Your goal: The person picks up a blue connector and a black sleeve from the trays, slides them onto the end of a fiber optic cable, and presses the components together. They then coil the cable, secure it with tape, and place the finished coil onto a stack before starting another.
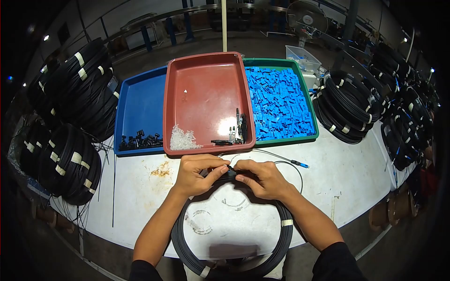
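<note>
A large coil of black cable [178,236] lies at the table's near edge, bound with pale tape in places. At its far side my left hand [199,174] is closed, thumb and fingers pinching black cable. My right hand [263,179] faces it, closed on the same black strands, fingertips almost meeting the left ones. A small dark piece shows between the fingertips, too small to make out. Behind the right hand a loose cable end curves out and ends in a black-and-blue connector [300,164] resting on the table.
Beyond my hands stand a red tray [206,89] with clear and black small parts, a blue tray [140,103] with black pieces, and a green tray [304,77] full of blue parts. Stacked cable coils [77,89] rise at left, more coils [347,105] at right.
</note>
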`<state>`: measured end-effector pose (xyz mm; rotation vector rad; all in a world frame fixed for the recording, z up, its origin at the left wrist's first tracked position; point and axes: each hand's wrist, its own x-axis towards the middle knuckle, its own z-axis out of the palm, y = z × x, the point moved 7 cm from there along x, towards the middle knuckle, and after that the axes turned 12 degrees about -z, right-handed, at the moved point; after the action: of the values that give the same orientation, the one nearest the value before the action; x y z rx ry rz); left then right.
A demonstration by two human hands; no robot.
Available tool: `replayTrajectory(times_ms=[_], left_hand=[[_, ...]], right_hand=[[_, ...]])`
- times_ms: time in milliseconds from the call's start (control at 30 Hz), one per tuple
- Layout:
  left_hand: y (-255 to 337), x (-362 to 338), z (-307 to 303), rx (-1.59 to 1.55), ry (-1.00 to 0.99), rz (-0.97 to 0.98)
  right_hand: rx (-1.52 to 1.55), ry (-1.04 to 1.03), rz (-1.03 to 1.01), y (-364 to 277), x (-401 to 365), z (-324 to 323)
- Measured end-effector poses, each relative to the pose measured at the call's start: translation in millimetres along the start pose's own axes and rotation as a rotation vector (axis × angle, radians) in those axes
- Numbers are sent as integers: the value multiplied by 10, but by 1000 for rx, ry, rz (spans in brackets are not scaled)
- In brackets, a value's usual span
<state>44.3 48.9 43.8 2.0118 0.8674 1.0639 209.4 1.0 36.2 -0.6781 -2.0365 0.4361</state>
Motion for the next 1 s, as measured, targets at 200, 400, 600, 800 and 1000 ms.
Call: replayTrajectory(times_ms=[200, 400, 600, 800, 1000], left_hand=[[-60, -13, -29, -83, 57, 16], [-55, -12, -91, -31, 148, 30], [-184, -18, -115, -212, 185, -51], [-106, -21, -125, -157, 162, -4], [-63, -23, -117, -112, 171, 53]], right_hand=[[-18, 63, 46, -23, 13, -50], [-182, 243, 16, 101, -40, -174], [-264, 311, -8, 54, -44, -263], [-319, 310, -41, 31, -37, -265], [-332, 291, -85, -4, -16, -247]])
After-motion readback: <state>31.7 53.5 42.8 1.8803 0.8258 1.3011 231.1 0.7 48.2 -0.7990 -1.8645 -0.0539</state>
